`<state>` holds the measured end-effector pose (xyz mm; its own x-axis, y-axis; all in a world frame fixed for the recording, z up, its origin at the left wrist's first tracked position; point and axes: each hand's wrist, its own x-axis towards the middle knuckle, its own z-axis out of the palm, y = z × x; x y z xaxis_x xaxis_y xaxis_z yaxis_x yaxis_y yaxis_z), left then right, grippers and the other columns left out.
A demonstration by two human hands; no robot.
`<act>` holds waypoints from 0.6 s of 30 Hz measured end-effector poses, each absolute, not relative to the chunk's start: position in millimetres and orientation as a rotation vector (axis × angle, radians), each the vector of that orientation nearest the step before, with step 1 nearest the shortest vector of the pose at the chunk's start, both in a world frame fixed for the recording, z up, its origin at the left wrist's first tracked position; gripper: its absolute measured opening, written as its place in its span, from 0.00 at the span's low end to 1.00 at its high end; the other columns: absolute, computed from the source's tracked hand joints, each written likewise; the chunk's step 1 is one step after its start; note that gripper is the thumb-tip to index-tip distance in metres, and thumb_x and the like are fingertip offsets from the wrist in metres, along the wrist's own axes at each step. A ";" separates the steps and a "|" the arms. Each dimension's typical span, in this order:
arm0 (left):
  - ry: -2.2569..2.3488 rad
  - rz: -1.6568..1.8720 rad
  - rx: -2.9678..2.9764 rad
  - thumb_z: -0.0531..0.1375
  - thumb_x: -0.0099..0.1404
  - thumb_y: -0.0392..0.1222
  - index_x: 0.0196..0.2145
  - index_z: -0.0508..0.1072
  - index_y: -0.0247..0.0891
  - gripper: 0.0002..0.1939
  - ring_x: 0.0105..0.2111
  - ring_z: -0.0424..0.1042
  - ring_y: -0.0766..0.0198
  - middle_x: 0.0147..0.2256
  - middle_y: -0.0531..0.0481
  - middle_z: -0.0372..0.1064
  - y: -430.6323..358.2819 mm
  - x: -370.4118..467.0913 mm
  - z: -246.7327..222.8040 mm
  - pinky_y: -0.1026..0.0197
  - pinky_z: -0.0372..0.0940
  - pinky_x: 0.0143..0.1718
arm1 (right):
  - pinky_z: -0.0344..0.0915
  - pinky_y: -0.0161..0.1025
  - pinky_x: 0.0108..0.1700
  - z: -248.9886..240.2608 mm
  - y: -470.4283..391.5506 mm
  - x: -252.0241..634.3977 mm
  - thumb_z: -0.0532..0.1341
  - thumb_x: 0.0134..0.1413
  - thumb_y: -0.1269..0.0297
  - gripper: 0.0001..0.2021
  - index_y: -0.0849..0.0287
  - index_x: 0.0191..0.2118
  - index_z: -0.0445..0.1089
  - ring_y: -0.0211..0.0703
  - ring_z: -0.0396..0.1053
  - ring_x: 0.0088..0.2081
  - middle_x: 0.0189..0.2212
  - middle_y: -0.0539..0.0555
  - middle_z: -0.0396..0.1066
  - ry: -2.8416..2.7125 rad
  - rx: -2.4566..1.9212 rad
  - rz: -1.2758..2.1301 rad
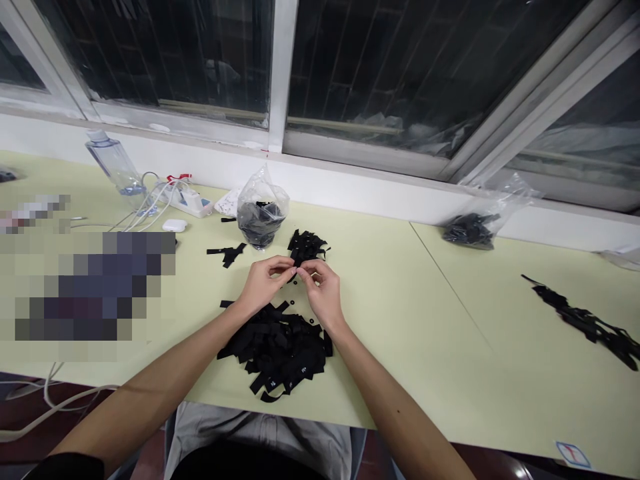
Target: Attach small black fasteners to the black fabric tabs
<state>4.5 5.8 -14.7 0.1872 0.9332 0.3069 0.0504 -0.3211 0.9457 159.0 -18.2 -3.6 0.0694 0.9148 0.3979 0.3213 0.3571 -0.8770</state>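
Observation:
My left hand (269, 280) and my right hand (321, 287) meet fingertip to fingertip over the table, both pinched closed. A bit of black strip shows at the fingertips, but which fingers grip it is too small to tell. Just behind the hands lies a small heap of black strips (306, 245). A larger pile of black fabric strips (283, 350) spreads between my forearms, near the table's front edge; a few pieces carry small white marks. Small black rings (311, 321) lie between the pile and my hands.
Behind stand a clear bag of black pieces (263, 217), a power strip (187, 200) with cables and a plastic bottle (116, 163). Loose strips (227, 253) lie left. To the right are another bag (470, 230) and a long black bundle (585, 320) on the table (425, 347).

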 end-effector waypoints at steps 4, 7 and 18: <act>0.969 1.216 1.612 0.63 0.64 0.49 0.39 0.79 0.37 0.13 0.39 0.77 0.56 0.39 0.44 0.78 7.5 3.3 -16.4 0.56 0.72 0.43 | 0.65 0.39 0.35 -4.5 -18.0 158.8 0.60 0.59 0.60 0.07 0.55 0.34 0.72 0.44 0.70 0.36 0.35 0.53 0.72 -1.475 -1.182 0.655; 1.000 1.247 1.619 0.64 0.63 0.49 0.36 0.80 0.37 0.12 0.37 0.76 0.57 0.37 0.46 0.78 7.5 2.6 -15.6 0.56 0.72 0.42 | 0.64 0.38 0.33 -3.8 -18.5 157.9 0.60 0.59 0.60 0.07 0.55 0.35 0.72 0.43 0.70 0.35 0.34 0.53 0.72 -1.470 -1.174 0.655; 0.992 1.237 1.685 0.61 0.66 0.49 0.35 0.76 0.37 0.12 0.35 0.74 0.61 0.34 0.48 0.75 3.2 3.4 -7.5 0.59 0.70 0.40 | 0.64 0.37 0.34 -4.3 -19.3 156.6 0.58 0.61 0.59 0.07 0.56 0.36 0.70 0.41 0.68 0.34 0.33 0.51 0.71 -1.444 -1.188 0.710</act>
<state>3.4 3.2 -7.5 0.2127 0.9172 0.3370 0.1293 -0.3682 0.9207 156.6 -19.3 -4.3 0.0831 0.9302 0.3574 0.2848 0.3215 -0.9031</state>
